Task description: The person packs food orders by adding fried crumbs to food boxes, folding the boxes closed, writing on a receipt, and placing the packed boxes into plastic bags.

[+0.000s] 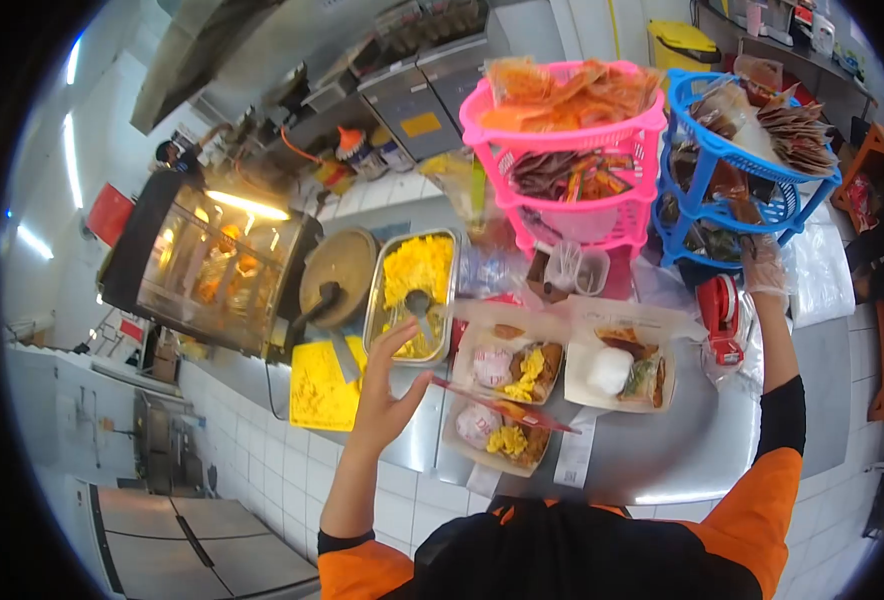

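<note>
My left hand (387,390) is raised beside the food boxes, fingers spread apart. Near its thumb tip a thin red packet (512,407) slants over the two left boxes; whether the thumb touches it I cannot tell. My right hand (764,266), in a clear plastic glove, reaches into a lower tier of the blue basket rack (697,215); its fingers are partly hidden there. Two open boxes, an upper one (462,340) and a lower one (452,440), hold a round paper-wrapped item, yellow food and brown pieces. A third box (622,400) holds a white mound and a packet.
A pink basket rack (562,130) with sachets stands behind the boxes. Leftward are a metal tray (455,262) of yellow food with a ladle, a round lid (347,275), a yellow board (317,385) and a lit display warmer (212,260). A red tape dispenser (724,320) lies right.
</note>
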A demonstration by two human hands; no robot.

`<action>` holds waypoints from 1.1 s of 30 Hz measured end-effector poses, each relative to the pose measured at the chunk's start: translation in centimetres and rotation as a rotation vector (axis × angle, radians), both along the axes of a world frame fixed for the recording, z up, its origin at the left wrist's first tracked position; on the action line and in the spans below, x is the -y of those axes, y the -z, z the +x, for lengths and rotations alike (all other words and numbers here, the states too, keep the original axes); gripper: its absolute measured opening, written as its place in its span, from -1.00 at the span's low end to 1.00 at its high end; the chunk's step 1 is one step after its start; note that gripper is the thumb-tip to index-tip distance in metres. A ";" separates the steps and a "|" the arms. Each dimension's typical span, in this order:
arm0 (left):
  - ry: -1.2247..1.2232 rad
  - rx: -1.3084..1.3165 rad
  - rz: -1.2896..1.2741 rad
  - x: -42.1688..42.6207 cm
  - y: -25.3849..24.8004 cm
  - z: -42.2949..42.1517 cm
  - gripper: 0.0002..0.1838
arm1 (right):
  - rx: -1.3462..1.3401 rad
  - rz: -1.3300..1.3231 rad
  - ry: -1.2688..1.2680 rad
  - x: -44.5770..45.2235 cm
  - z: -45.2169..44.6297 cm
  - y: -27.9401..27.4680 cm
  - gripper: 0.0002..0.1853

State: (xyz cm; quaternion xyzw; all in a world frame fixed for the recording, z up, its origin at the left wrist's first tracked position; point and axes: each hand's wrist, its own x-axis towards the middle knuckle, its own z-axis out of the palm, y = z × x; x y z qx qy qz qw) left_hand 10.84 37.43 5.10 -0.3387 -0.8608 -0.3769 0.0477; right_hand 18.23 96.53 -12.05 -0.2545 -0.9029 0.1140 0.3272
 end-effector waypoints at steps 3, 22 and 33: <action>-0.194 0.004 0.114 4.4 5.2 2.6 -0.43 | 0.165 0.043 0.028 7.0 3.7 -5.4 -0.76; -0.624 0.475 0.480 9.7 15.3 11.9 -0.57 | -0.009 -0.051 -1.029 36.8 2.6 -12.0 -0.48; -0.666 0.611 0.474 10.3 15.6 17.3 -0.57 | -0.031 0.512 -0.577 24.1 -15.5 -25.0 -0.55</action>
